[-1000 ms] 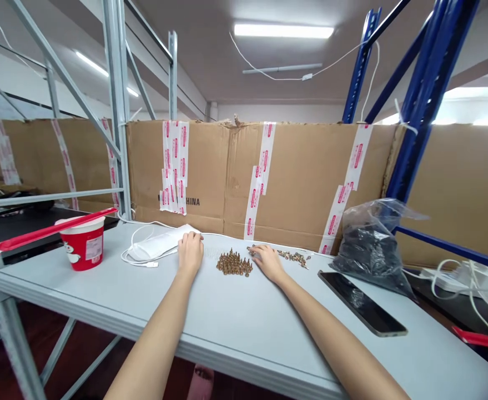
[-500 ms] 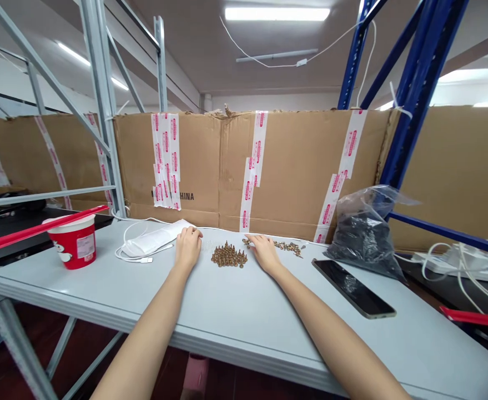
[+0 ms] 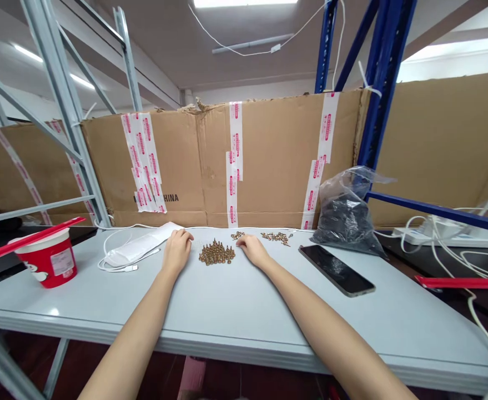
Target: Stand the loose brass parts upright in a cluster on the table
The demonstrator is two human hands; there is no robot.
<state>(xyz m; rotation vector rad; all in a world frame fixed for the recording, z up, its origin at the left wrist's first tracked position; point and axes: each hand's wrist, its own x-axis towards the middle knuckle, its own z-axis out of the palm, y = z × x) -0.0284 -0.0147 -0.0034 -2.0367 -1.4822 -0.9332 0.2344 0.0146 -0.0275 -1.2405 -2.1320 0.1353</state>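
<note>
A tight cluster of small brass-coloured screws, many standing point up, lies on the grey table between my hands. My left hand rests on the tabletop to the left of the cluster, fingers loosely bent and slightly apart, holding nothing visible. Just right of the cluster is my right hand, its fingertips drawn together low over the table; anything between them is too small to make out. Loose screws lie scattered past it, and a few more loose screws sit right behind its fingers.
A white flat pouch with a white cable lies at left, near a red paper cup. On the right are a black phone and a clear bag of dark contents. A cardboard wall borders the table's back.
My right hand has pulled its fingers together and shifted beside the cluster, uncovering loose screws. The camera view has turned rightward. My left hand keeps its place on the table.
</note>
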